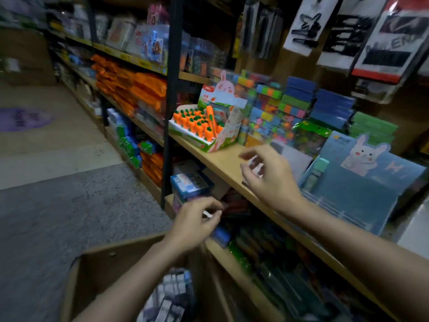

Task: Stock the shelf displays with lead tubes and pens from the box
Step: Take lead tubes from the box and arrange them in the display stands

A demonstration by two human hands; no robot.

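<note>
From the head view, the left hand (197, 223) pinches a small white thing, too blurry to name, above the box (97, 270), which sits on the floor by the shelf (222, 163). The right hand (267, 175) curls round a small pack near the shelf's front edge (probably to set it down). More packs (169, 296) wait in the box.

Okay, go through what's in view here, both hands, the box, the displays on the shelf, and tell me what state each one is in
Left hand: pinches a small white item, blurred.
Right hand: above the wooden shelf, fingers curled round a small white item.
Brown cardboard box: open, packets inside.
Orange carrot pen display: upright, nearly full.
Blue rabbit display stand: leaning back, mostly unfilled.
</note>
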